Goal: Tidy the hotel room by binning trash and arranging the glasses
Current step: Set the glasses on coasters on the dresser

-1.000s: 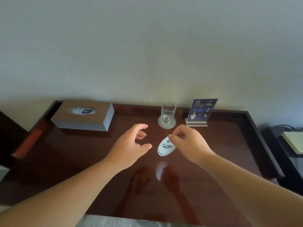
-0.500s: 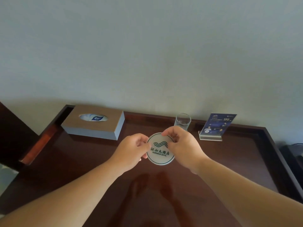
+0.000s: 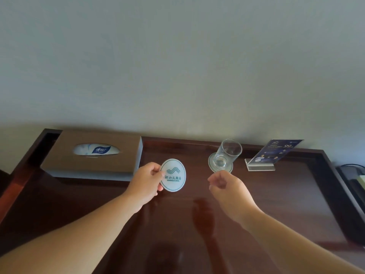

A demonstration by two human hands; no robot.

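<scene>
Two bare forearms reach in from the bottom edge over a dark wooden desk (image 3: 276,204). The left hand (image 3: 147,182) pinches a round white coaster (image 3: 174,176) by its left rim, thumb on the printed face, most of the other fingers hidden behind it. The disc faces the camera, and whether its lower edge touches the desk is unclear. The right hand (image 3: 227,189) hovers apart to the right, fingers loosely curled, thumb near the forefinger, holding nothing. Just beyond it a clear glass (image 3: 227,155) stands on a second coaster (image 3: 212,165). Farther left sits a brown tissue box (image 3: 94,155). At the back right is a blue card in a clear stand (image 3: 276,153), its small print unreadable. A dark object (image 3: 353,175) is cut off at the right edge.
</scene>
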